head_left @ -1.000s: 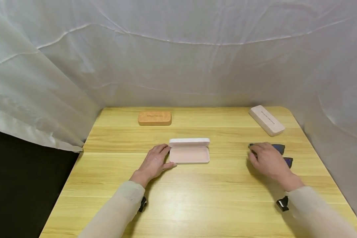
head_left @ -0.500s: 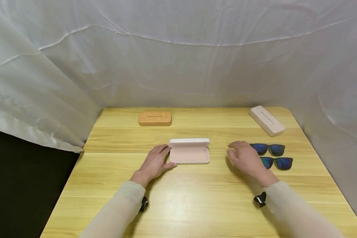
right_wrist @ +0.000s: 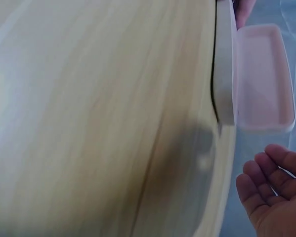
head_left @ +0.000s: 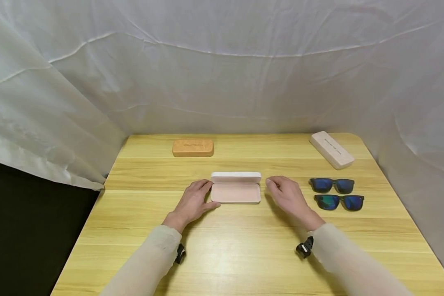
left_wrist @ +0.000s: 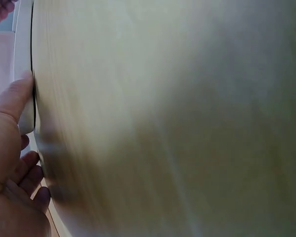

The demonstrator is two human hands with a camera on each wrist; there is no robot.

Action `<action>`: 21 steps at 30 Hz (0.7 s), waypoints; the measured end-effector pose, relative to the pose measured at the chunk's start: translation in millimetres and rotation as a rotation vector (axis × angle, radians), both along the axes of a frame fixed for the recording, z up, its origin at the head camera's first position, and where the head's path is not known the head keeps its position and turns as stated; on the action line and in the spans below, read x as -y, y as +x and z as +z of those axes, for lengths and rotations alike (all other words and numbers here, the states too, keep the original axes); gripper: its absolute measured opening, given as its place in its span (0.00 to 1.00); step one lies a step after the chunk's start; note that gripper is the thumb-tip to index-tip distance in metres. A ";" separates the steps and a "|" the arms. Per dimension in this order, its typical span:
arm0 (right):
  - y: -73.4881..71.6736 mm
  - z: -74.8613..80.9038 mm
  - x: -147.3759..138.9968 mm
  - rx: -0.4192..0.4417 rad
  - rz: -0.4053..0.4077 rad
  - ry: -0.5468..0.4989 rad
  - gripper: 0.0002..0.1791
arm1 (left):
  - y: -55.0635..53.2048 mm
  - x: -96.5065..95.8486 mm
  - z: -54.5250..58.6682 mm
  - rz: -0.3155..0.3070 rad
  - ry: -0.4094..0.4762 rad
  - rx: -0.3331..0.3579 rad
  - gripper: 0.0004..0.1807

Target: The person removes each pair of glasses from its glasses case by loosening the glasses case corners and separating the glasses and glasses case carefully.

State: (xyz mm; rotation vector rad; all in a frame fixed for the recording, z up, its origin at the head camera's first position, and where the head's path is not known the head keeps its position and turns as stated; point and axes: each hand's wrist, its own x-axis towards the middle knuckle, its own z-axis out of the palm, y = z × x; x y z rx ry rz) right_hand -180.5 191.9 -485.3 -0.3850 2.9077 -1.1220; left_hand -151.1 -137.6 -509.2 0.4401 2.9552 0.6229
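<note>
A glasses case (head_left: 235, 193) with a white shell and pale pink lining stands with its lid raised at the middle of the table. My left hand (head_left: 192, 201) holds its left end, thumb along the front edge and fingers toward the hinge; in the left wrist view the thumb (left_wrist: 15, 96) lies against the front wall. My right hand (head_left: 287, 196) is just off the case's right end, holding nothing, and the right wrist view shows its fingers (right_wrist: 278, 173) loosely bent. Two pairs of dark sunglasses with blue lenses, an upper pair (head_left: 332, 185) and a lower pair (head_left: 339, 202), lie to its right.
A closed orange-brown glasses case (head_left: 193, 148) sits at the back left of the wooden table (head_left: 229, 250). At the back right a closed pale glasses case (head_left: 331, 150) lies slanted. White cloth (head_left: 222, 90) hangs behind and at both sides.
My right hand has moved left from over the sunglasses to beside the open case, uncovering both pairs. The left hand and the case have stayed in place.
</note>
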 end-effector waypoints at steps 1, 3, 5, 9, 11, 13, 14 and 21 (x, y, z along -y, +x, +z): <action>0.1 0.9 2.7 0.011 -0.002 -0.015 0.24 | -0.1 0.0 -0.2 0.001 0.003 -0.005 0.46; 0.0 2.3 7.3 0.046 -0.005 -0.042 0.25 | -0.1 -0.2 -0.4 0.004 0.003 -0.004 0.45; 0.0 3.4 11.4 0.102 -0.019 -0.076 0.27 | 0.1 -0.5 -0.4 0.008 0.005 -0.005 0.45; -1.0 5.0 16.9 0.208 -0.067 -0.134 0.37 | 0.1 -2.0 1.5 0.016 0.014 0.002 0.45; -2.0 5.9 19.2 0.266 -0.082 -0.193 0.42 | 0.2 -3.0 3.1 0.022 0.019 0.013 0.45; -3.4 6.5 21.1 0.320 -0.092 -0.261 0.44 | 0.3 -3.6 4.3 0.027 0.016 0.024 0.45; -4.0 6.8 22.0 0.346 -0.093 -0.289 0.45 | 0.2 -3.6 4.4 0.030 0.015 0.026 0.45; -7.2 11.0 28.3 0.439 -0.153 -0.303 0.53 | -0.5 -2.0 1.7 0.016 0.004 0.019 0.45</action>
